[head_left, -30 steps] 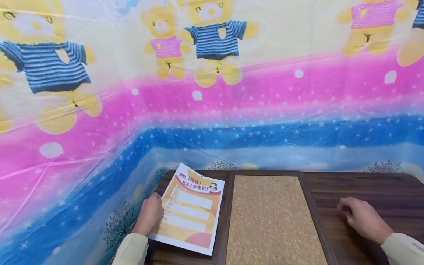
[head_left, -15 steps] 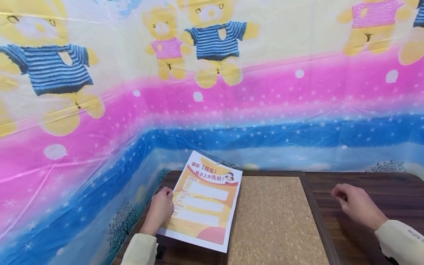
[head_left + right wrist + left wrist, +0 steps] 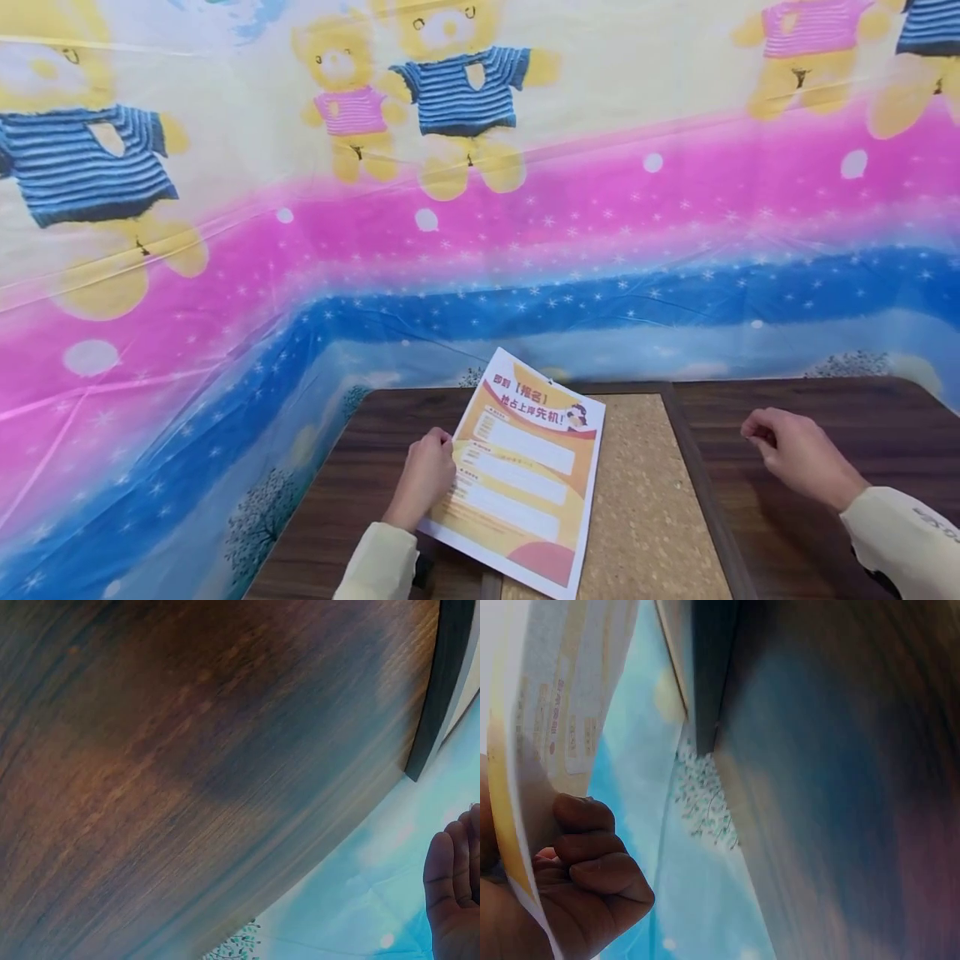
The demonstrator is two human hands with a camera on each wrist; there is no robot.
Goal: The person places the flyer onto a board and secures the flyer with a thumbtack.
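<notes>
My left hand [image 3: 422,479] pinches the left edge of a printed flyer [image 3: 517,462], orange and yellow with white boxes and red Chinese lettering. The flyer is held raised and slanted, covering much of the cork panel [image 3: 641,483] set in the tabletop. Seen from the left wrist, the curled fingers [image 3: 592,847] lie against the underside of the sheet [image 3: 562,705]. To the right of the cork, my right hand [image 3: 806,454] hovers over the dark wood with its fingers loosely bent, and no object shows in it. Only part of this hand [image 3: 454,877] enters the right wrist view.
A dark brown wooden table [image 3: 360,467] frames the cork panel. Behind it and along its left side hangs a sheet [image 3: 600,192] printed with teddy bears, snowflakes and pink and blue bands. The table's back edge meets this sheet.
The left hand has carried the flyer rightward, from the wood at the left to over the cork panel. The right hand stays in about the same spot; the head view has shifted slightly.
</notes>
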